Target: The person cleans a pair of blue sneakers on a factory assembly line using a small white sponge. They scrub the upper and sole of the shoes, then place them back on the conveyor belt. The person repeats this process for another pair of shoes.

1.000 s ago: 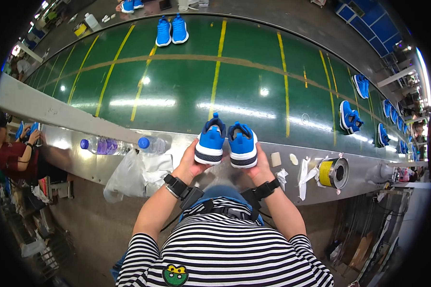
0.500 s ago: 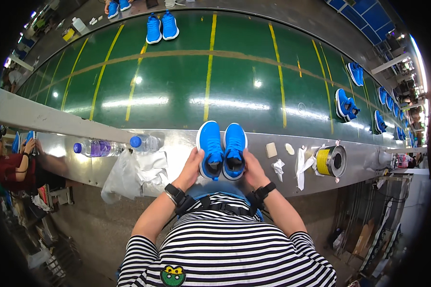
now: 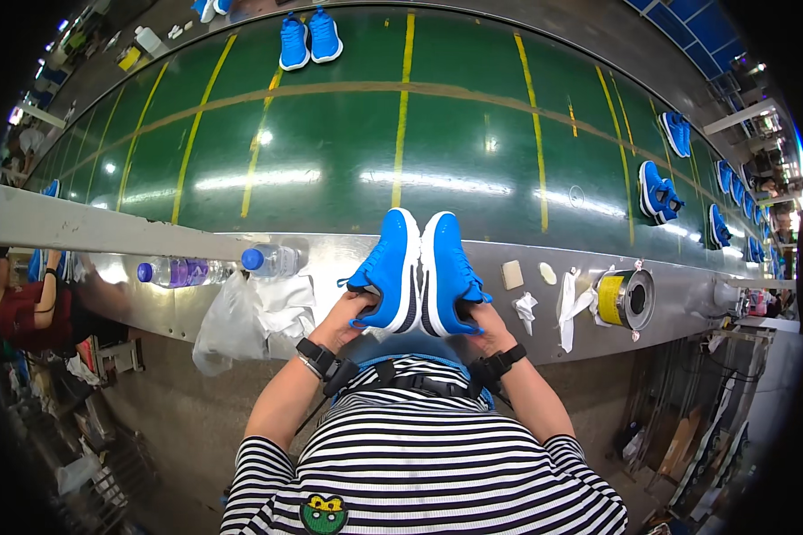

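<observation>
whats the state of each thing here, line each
Left shoe: tilted, sole facing right shoe
Right shoe: tilted, sole facing left shoe
Left grip: holding left shoe
Right grip: holding right shoe
Purple-labelled bottle: capped
Clear bottle: capped
Plastic bag: crumpled
Yellow tin: hole showing on top
Far shoe pair: standing on belt

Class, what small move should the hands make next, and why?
Probably roll the left shoe and right shoe upright: the left hand and right hand hold them near their heels, tipped outward, soles turned toward each other.
</observation>
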Demonstrator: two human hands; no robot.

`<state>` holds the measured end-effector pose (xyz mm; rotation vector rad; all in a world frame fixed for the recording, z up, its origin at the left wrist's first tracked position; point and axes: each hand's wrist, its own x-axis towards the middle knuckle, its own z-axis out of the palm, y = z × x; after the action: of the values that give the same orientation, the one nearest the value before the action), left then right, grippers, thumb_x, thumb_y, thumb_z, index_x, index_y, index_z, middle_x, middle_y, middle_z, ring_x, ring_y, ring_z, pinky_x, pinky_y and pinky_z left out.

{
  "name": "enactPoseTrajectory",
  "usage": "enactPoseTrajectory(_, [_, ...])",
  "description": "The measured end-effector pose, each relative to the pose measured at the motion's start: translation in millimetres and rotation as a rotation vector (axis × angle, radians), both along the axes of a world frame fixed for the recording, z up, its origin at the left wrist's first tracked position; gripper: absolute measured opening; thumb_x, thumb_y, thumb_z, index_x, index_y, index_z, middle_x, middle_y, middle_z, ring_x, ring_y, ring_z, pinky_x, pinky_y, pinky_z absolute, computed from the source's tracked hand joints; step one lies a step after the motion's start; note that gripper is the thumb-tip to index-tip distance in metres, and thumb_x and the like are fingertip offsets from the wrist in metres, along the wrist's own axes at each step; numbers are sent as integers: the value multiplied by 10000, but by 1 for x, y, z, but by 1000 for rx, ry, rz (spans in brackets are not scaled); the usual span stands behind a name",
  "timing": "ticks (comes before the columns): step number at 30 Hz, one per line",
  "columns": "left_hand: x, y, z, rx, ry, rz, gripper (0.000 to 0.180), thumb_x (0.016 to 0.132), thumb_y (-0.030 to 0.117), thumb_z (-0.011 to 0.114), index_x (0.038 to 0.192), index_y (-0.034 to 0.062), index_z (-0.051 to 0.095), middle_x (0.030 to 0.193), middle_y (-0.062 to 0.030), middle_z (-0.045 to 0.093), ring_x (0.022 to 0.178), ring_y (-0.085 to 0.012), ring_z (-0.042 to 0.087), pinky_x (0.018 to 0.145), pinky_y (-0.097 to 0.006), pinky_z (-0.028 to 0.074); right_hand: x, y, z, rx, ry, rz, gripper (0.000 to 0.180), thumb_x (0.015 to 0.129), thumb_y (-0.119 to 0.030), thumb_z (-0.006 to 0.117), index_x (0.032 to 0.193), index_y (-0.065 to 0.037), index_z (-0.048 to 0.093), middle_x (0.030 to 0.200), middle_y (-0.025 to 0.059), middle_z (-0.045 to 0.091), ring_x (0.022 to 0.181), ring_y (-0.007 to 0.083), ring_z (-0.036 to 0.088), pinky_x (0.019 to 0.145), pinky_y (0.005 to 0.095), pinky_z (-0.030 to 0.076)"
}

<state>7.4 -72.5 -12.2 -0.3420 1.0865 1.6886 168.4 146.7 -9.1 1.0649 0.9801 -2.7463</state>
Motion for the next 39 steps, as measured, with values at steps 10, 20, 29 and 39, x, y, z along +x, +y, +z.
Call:
enactPoseTrajectory(10, [3,-4,-1,91,-42,46,193,808,-15,572,994,-13,621,926,-95,651,810,-187,648,739,-307,536,7,5,-17,-116,10,-35,321,880,-14,518,1200,-8,537,1137,134,616,984,226,629,869,353,515])
enactPoseTrajectory(20, [3,-13,-12,148,-119,59,213,831,11,571,1041,2,606,957,-96,647,847,-193,649,770,-323,535,1,-2,-26,208,-36,-133,434,827,-47,573,1253,-2,506,1061,101,626,931,183,614,831,313,488])
enactPoseTrajectory(29, [12,-21,2,107,-238,200,312,889,109,526,1188,21,517,1102,-125,603,947,-242,625,849,-415,509,14,9,40,1349,-151,251,560,761,-23,593,1307,-40,469,1196,150,494,1102,246,514,956,340,396])
enactPoseTrajectory(39, [35,2,81,-134,65,-108,310,895,141,551,1164,-13,534,1049,-100,610,873,-154,602,787,-297,498,-47,-57,89,200,74,197,780,778,-204,759,1363,42,304,1232,168,514,1122,221,522,920,335,460])
